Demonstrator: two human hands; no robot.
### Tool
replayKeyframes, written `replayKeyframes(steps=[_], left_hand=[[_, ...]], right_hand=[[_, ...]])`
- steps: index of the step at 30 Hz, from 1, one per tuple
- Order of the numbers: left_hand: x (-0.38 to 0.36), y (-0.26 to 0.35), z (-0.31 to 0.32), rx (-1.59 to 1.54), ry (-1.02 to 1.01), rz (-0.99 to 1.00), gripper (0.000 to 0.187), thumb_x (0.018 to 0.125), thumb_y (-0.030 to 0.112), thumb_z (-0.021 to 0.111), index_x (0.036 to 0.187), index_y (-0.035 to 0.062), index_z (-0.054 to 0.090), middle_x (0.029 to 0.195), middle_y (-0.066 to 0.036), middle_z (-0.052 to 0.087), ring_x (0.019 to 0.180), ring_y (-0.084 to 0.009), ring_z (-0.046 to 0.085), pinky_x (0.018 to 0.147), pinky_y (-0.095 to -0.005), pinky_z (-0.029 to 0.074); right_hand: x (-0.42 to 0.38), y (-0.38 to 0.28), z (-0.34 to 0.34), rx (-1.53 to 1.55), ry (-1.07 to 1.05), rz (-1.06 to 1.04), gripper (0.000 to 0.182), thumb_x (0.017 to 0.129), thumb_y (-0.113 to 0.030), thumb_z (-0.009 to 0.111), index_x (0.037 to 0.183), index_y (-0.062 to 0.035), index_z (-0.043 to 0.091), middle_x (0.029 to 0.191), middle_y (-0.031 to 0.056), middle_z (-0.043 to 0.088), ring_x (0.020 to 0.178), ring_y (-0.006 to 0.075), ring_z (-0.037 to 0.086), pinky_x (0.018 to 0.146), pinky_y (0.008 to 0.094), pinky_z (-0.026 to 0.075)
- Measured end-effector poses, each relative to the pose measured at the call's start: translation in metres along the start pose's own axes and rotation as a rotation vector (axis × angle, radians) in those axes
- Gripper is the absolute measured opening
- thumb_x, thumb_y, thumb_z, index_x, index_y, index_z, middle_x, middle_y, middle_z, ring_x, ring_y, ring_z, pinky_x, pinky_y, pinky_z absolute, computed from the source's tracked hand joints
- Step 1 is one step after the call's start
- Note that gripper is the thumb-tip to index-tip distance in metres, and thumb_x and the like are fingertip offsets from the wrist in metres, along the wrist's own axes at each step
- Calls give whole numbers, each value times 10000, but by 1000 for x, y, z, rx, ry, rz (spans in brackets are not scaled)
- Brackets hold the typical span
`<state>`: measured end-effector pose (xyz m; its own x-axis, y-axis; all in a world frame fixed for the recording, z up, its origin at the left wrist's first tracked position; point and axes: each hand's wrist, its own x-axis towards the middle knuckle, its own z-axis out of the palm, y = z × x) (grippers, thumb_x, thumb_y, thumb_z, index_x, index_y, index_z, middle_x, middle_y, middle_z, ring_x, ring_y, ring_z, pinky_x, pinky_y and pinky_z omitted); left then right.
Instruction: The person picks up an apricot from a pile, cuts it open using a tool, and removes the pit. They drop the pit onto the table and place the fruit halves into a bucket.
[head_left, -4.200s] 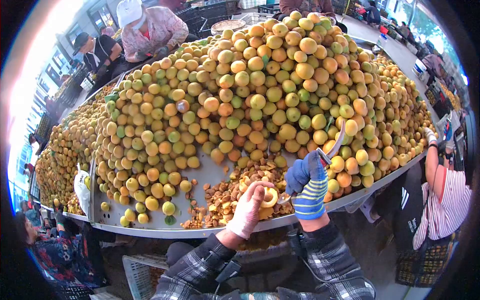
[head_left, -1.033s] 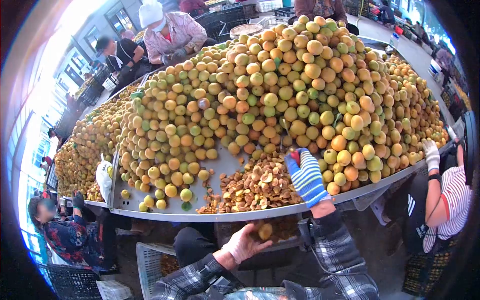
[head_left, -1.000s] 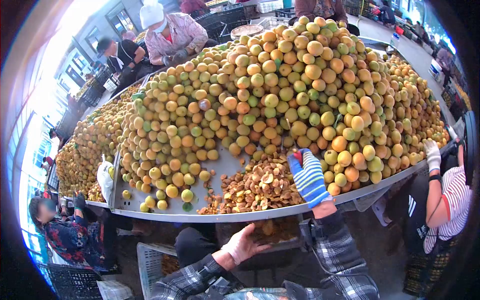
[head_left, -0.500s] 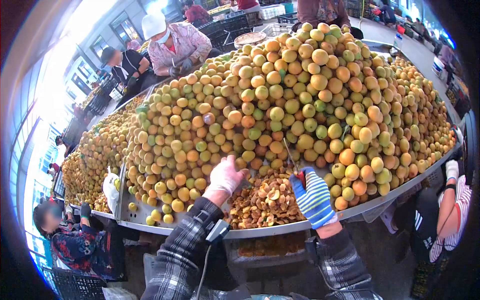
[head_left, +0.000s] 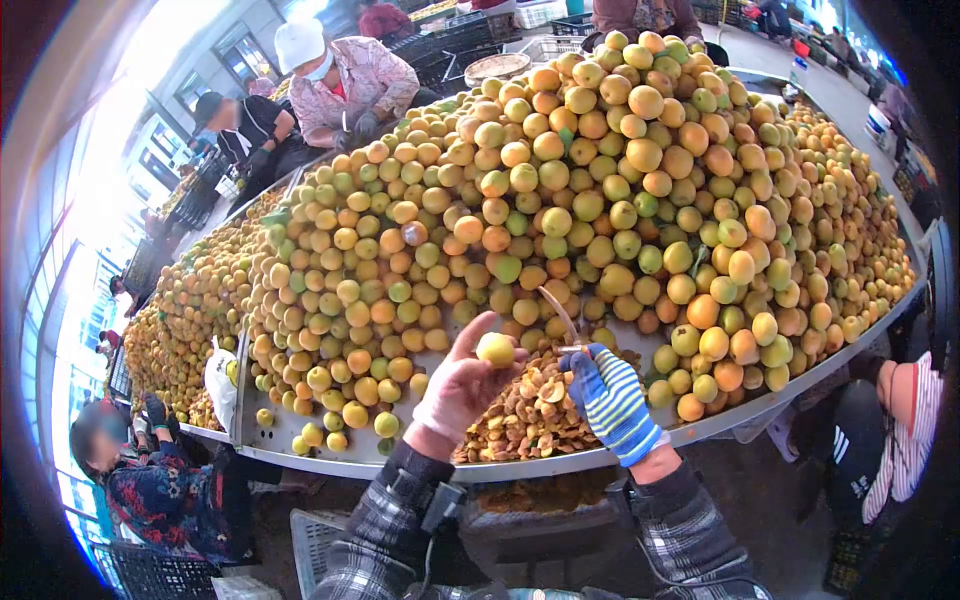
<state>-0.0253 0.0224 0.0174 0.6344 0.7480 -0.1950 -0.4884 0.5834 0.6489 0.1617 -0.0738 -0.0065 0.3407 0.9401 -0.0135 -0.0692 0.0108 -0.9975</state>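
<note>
In the head view my left hand [head_left: 463, 385], in a pale glove, holds a yellow apricot [head_left: 495, 348] at its fingertips. My right hand [head_left: 612, 402], in a blue, white and yellow striped glove, is closed around the handle of a thin curved knife [head_left: 563, 315]. Its blade points up and to the left, apart from the held apricot. Below and between both hands lies a mound of cut apricot pieces [head_left: 535, 415]. Behind them rises a large heap of whole apricots [head_left: 590, 220].
The heap rests on a metal table with a raised front rim [head_left: 540, 467]. A white plastic bag [head_left: 221, 383] hangs at the left divider. Co-workers sit around: one in a white cap [head_left: 345, 85], one at lower left [head_left: 165, 490], one in striped clothing [head_left: 915, 430] at right.
My left hand has come away from the heap, turned, and now has an apricot in it. The knife in my right hand has swung left, closer to the left hand.
</note>
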Motion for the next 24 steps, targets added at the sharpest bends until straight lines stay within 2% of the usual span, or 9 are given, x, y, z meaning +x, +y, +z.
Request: replayKeyframes(steps=[3,6,8,11,15,16,17,19,24], left_hand=[[-14,-9,16,-222,-70,-65,525,866,51,560,1361,69,389,1242,-183,543,1132,-316,577,948,-366,511],[-19,-19,10,-177,-87,-102,515,864,76,582,1346,68,402,1227,-165,545,1089,-281,591,897,-333,521],[-18,-30,4,187,-18,81,532,855,94,603,1351,83,412,1191,-135,554,1040,-237,596,832,-305,520],[-19,-32,10,-2,-28,32,559,839,91,614,1361,95,415,1159,-100,563,995,-204,593,776,-289,508],[-21,-33,20,-68,-21,-89,557,862,149,585,1386,106,401,1128,-74,581,969,-186,590,713,-261,473],[-22,-32,25,-90,-2,-90,529,885,171,556,1387,113,400,1070,-60,575,877,-145,569,672,-236,435],[-20,-33,23,-95,-2,-89,529,885,171,556,1387,113,400,1070,-60,575,877,-145,569,672,-236,435],[-16,-37,14,156,-49,39,480,927,302,560,1356,141,418,1172,-65,555,957,-162,579,779,-265,497],[-15,-48,3,271,78,38,535,923,557,506,1235,124,475,1077,-26,563,925,-120,570,765,-236,486]], right_hand=[[-5,6,8,-40,-12,-34,216,968,-197,565,875,-3,582,670,75,605,588,140,566,532,309,457],[-11,7,15,4,-36,-81,199,962,-197,574,873,-19,573,646,65,583,563,138,538,517,305,437],[-13,-1,15,32,-105,-13,199,961,-209,577,883,-26,585,652,70,580,559,149,533,519,309,429],[-11,8,16,-71,-74,-38,213,960,-225,581,907,-19,601,668,84,588,573,153,538,536,316,437],[-8,14,16,-190,-59,-66,246,954,-232,579,949,11,616,741,179,631,629,301,600,593,377,470],[-8,12,16,-214,-67,-61,255,950,-230,580,953,22,618,772,214,637,671,374,608,609,410,476],[-7,13,17,-218,-69,-60,255,950,-230,580,953,22,618,772,214,637,671,374,608,609,410,476],[-7,15,18,-372,-40,-140,263,949,-239,582,954,20,621,772,220,636,676,386,612,601,421,475],[-6,14,20,-423,-36,-287,266,950,-236,576,924,26,611,748,229,620,672,418,600,572,444,458]])
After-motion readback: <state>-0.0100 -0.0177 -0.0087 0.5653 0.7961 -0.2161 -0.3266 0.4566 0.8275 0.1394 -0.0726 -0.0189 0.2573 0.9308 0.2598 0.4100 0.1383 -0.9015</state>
